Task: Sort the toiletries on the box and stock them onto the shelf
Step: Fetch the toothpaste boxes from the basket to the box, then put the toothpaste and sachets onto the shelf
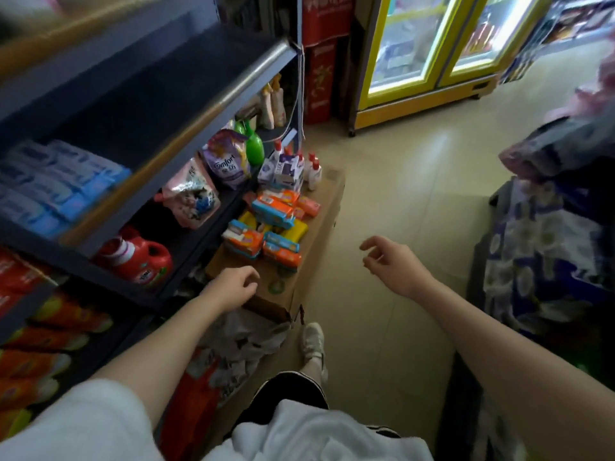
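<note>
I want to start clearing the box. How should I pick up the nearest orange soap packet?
Probably from above: the flat orange-and-blue soap packet lies on the brown cardboard box, at the pile's near edge. Put your grip across its short sides, using the left hand, which is closest.

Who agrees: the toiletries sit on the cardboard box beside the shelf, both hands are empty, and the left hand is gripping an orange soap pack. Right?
Not quite. The head view shows the left hand holding nothing, hovering over the cardboard box short of the orange soap packs. The right hand is empty too.
</note>
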The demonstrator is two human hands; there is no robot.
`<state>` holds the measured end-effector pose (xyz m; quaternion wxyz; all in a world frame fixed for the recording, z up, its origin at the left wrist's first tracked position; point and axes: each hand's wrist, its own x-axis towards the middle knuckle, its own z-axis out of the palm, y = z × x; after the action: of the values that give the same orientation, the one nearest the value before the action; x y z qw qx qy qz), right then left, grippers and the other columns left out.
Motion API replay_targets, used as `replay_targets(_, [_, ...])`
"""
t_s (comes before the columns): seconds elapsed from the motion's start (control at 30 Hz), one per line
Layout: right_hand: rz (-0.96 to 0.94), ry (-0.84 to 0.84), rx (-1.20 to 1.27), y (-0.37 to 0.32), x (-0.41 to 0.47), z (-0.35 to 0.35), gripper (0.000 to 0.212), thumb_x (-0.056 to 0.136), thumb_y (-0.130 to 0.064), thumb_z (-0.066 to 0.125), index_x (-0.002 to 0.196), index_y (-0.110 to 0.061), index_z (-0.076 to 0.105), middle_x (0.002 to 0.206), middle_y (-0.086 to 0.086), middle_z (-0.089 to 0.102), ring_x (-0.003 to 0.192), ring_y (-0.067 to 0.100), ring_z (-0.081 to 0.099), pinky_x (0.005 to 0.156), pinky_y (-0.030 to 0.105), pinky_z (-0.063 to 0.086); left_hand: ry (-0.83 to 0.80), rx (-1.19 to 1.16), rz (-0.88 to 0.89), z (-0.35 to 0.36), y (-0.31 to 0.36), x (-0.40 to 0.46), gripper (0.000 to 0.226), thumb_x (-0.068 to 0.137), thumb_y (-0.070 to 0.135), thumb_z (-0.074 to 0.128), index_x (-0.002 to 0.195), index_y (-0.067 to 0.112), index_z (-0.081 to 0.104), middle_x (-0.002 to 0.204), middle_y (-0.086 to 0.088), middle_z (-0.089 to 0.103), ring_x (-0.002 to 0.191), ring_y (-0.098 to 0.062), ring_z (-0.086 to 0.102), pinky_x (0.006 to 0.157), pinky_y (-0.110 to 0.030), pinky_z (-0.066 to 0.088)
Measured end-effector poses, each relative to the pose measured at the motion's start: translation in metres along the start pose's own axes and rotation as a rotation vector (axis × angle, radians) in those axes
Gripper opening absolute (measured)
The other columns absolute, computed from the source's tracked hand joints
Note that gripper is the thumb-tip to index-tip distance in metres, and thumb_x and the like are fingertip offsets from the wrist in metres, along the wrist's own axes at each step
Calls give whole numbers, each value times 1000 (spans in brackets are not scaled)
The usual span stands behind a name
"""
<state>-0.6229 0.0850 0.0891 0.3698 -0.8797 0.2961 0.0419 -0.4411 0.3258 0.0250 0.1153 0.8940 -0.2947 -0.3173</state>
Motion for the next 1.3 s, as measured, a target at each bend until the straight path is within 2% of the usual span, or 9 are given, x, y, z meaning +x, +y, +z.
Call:
replay_targets(0.13, [44,-55,-31,5,99,-35,22,92,-20,53,112,-15,57,94,4,65,85,24,62,79,33,51,63,-58,-25,-47,22,66,24,91,24,53,113,18,60,109,-5,64,97,-20,59,78,-26,45])
replay_targets(0.33, [38,-168,-139,8,227,-57,24,91,-21,55,112,-9,59,96,9,67,82,21,58,74,29,46,226,-206,-12,-112,58,132,23,91,22,54,112,20,61,97,1,62,92,-18,61,80,-34,51])
replay_targets(0.47, [-60,-327,-263,-3,316,-58,26,92,-22,54,114,-9,59,106,11,66,97,29,61,80,30,45,386,-286,-97,-133,69,164,25,92,23,51,115,21,60,101,3,62,91,-13,60,80,-36,52])
replay_targets(0.57, [-190,-447,-346,-15,373,-53,24,91,-19,55,112,-8,61,101,9,64,100,29,60,76,25,40,497,-399,-274,-125,67,178,24,93,18,50,114,19,60,95,6,63,87,-13,61,77,-35,52])
replay_targets(0.77, [-564,-711,-458,-53,447,-33,11,89,-9,56,96,-10,64,84,-1,53,80,17,51,66,16,36,536,-649,-751,-69,68,187,24,93,15,52,116,10,59,106,-7,66,96,-21,62,74,-24,43])
replay_targets(0.9, [-642,-853,-589,-64,469,14,23,90,-16,54,110,-8,61,100,5,61,96,23,58,77,27,39,589,-737,-944,-33,69,194,32,90,13,57,121,9,54,95,-1,61,90,-20,61,75,-30,45])
replay_targets(0.97, [-682,-922,-606,-68,468,41,28,91,-17,54,117,-9,59,117,8,61,108,25,57,88,29,42,575,-747,-1005,-16,62,203,39,90,18,57,128,12,48,103,-2,59,95,-20,59,76,-29,44])
replay_targets(1.17, [-1027,-879,-796,-63,461,127,52,90,-21,53,139,-15,36,151,4,24,137,25,29,102,38,37,541,-786,-1124,33,15,242,67,85,43,62,139,14,35,131,-7,53,117,-23,52,88,-31,42])
replay_targets(1.3, [-1096,-866,-985,-46,465,176,95,81,-42,66,149,-10,7,158,7,2,145,26,7,117,39,19,553,-773,-1227,64,-14,267,82,79,44,69,143,12,28,141,-14,40,127,-30,41,99,-38,37])
